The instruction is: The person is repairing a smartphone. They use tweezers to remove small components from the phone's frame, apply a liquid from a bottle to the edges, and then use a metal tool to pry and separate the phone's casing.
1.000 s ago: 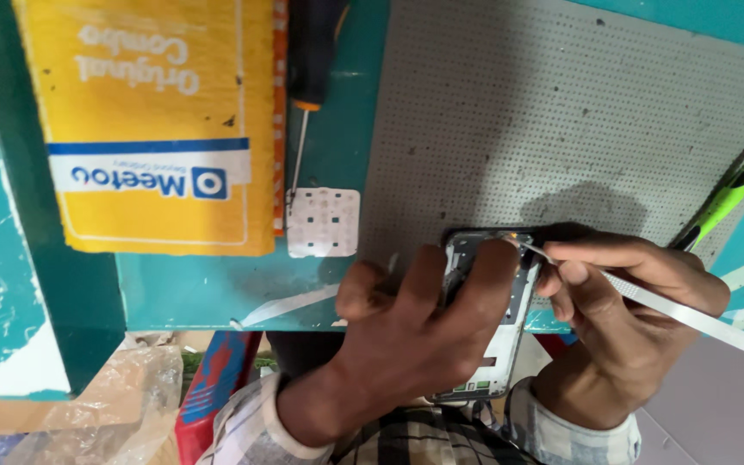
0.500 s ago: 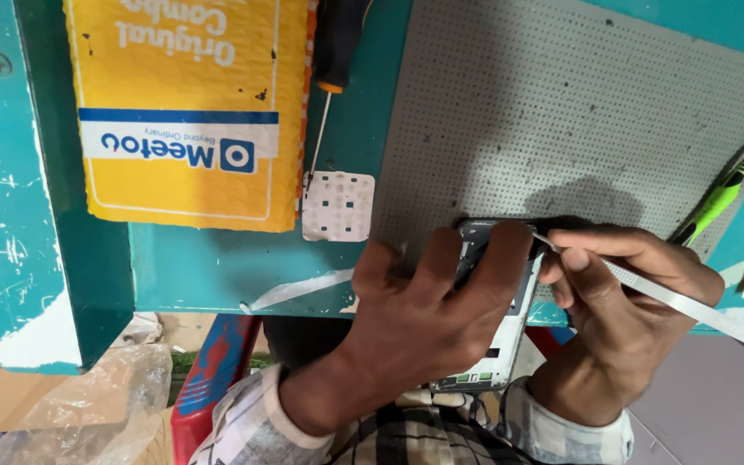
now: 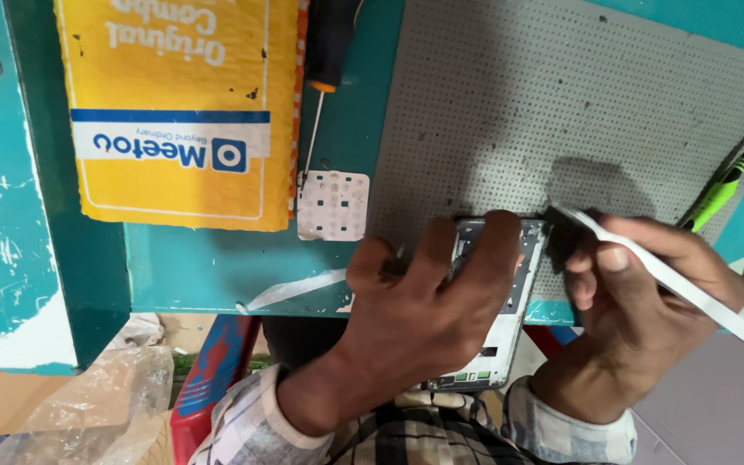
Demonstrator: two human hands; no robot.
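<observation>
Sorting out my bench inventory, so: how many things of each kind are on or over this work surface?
Hand tools: 3 – white pry strip, screwdriver, green-handled tool
Opened phone frames: 1
Perforated grey mats: 1
Yellow padded packets: 1
Small white hole-dotted cards: 1
Total: 7

The premises appeared to be a small electronics repair workshop. A worn teal-painted workbench (image 3: 217, 267) with chipped paint carried a grey perforated work mat (image 3: 561, 103). A slim precision screwdriver (image 3: 325, 69) with a black handle lay beside a yellow padded parts envelope (image 3: 178, 103) and a small white dimpled screw tray (image 3: 332, 205). An opened phone frame (image 3: 510, 319) with exposed internals lay at the bench edge. Crumpled plastic wrapping (image 3: 71, 405) sat below.
</observation>
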